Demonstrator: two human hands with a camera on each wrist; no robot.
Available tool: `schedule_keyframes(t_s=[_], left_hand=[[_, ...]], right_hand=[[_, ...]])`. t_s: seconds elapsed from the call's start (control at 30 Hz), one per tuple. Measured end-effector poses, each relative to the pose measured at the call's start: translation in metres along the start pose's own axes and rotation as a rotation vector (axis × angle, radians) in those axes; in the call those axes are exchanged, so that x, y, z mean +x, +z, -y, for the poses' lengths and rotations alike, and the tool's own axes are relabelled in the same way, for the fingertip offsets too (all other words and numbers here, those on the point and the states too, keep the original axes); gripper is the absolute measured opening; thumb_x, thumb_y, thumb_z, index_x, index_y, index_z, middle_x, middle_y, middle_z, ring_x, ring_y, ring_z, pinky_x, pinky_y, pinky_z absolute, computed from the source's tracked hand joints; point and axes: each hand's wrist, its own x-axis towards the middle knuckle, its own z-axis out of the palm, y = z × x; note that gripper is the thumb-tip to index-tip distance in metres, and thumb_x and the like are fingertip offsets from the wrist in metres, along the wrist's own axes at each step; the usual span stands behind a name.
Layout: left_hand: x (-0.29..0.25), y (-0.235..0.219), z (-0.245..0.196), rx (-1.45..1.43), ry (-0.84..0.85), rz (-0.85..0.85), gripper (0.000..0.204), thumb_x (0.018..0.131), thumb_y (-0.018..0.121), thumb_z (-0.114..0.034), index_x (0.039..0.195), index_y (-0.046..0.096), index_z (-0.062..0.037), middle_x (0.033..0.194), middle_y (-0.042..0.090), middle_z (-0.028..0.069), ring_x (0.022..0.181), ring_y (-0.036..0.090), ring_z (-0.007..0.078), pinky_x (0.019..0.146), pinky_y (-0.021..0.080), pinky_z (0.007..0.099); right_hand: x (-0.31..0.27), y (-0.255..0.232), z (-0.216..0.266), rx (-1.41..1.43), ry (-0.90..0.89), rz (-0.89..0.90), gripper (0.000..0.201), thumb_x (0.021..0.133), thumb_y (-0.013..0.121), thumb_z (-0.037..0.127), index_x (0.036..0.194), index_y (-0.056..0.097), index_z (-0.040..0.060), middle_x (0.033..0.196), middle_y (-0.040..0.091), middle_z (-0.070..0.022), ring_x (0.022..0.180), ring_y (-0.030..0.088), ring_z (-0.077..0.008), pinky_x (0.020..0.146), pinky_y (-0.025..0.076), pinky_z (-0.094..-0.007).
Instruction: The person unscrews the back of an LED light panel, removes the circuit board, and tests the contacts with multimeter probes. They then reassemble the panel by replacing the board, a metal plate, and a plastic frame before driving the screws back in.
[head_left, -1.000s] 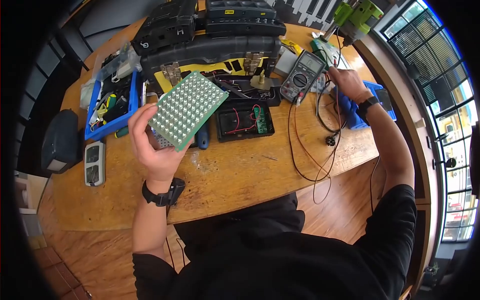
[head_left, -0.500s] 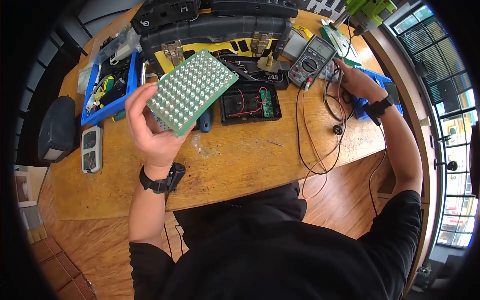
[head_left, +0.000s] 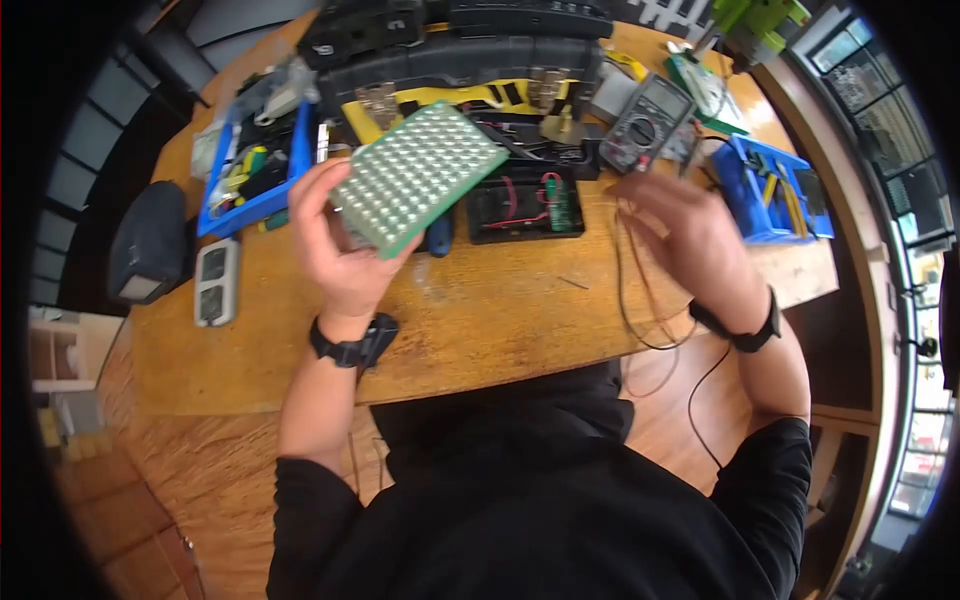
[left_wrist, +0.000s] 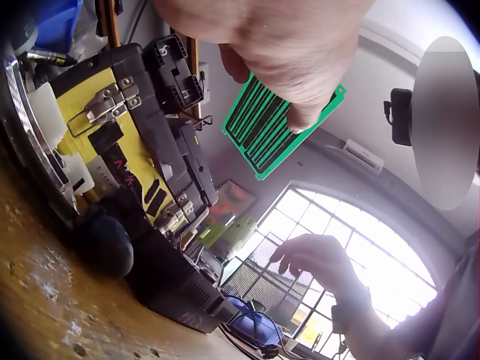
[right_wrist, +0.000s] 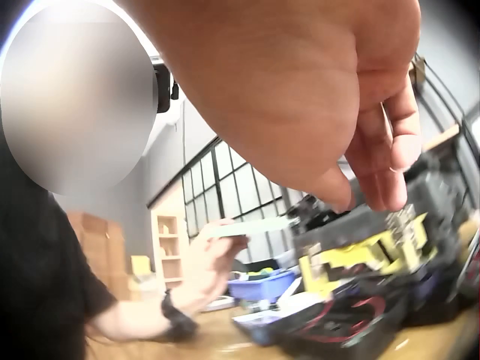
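My left hand (head_left: 340,240) grips a green circuit board (head_left: 420,175) by its edges, with rows of clear LEDs facing up. From below, in the left wrist view, the board's underside (left_wrist: 262,135) shows dark stripes. My right hand (head_left: 700,245), blurred in the head view, is in the air over the right of the table near a multimeter (head_left: 648,125). Its fingers (right_wrist: 382,165) hang loosely bent in the right wrist view, with nothing between them. Behind the board lies an opened black case (head_left: 490,215) with red wires and a small green board.
Black and red test leads (head_left: 645,290) loop over the front edge. At right stands a blue bin (head_left: 775,225) of tools, at left another blue bin (head_left: 215,215). A black and yellow toolbox (head_left: 460,70) fills the back. A grey-white two-part object (head_left: 216,285) lies front left.
My right hand has left the test leads by the multimeter and come back toward me. The left hand still holds the LED board at much the same tilt. The head view has shifted.
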Motion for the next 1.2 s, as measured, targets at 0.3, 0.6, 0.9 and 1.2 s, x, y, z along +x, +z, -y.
schedule_keyframes(t_s=[0.3, 0.6, 0.9, 1.2], left_hand=[[0.022, -0.024, -0.018, -0.082, -0.017, 0.021, 0.09, 0.075, 0.104, -0.022, 0.146, 0.053, -0.0007, 0.141, 0.056, 0.0136, 0.128, 0.062, 0.0235, 0.11, 0.053, 0.0406], [0.005, -0.075, -0.046, 0.003, -0.04, -0.117, 0.094, 0.076, 0.105, -0.03, 0.148, 0.052, -0.0001, 0.141, 0.059, 0.0155, 0.129, 0.062, 0.027, 0.113, 0.051, 0.0429], [-0.032, -0.081, -0.085, 0.122, -0.052, -0.109, 0.093, 0.076, 0.103, -0.033, 0.146, 0.051, -0.0024, 0.134, 0.061, 0.0205, 0.123, 0.065, 0.0285, 0.107, 0.055, 0.044], [-0.088, -0.077, -0.104, 0.104, -0.244, 0.032, 0.079, 0.089, 0.093, -0.039, 0.146, 0.052, -0.0026, 0.133, 0.062, 0.0212, 0.119, 0.067, 0.027, 0.104, 0.06, 0.0434]], right_hand=[[0.006, 0.097, 0.007, -0.118, -0.039, 0.14, 0.013, 0.094, 0.075, 0.012, 0.101, 0.067, 0.0052, 0.097, 0.062, -0.0096, 0.097, 0.067, -0.0298, 0.075, 0.058, -0.0423], [-0.006, 0.089, 0.016, -0.043, -0.052, 0.067, 0.012, 0.089, 0.071, 0.008, 0.099, 0.064, 0.0035, 0.097, 0.061, -0.0101, 0.096, 0.065, -0.031, 0.078, 0.057, -0.0416], [-0.033, 0.057, 0.096, -0.003, -0.179, -0.009, 0.02, 0.076, 0.072, 0.004, 0.094, 0.067, -0.0026, 0.089, 0.053, -0.0071, 0.08, 0.06, -0.0218, 0.062, 0.054, -0.0344], [-0.069, 0.095, 0.132, 0.049, -0.136, 0.008, 0.028, 0.072, 0.073, 0.009, 0.097, 0.071, -0.0034, 0.086, 0.052, -0.0049, 0.077, 0.056, -0.0177, 0.06, 0.05, -0.0301]])
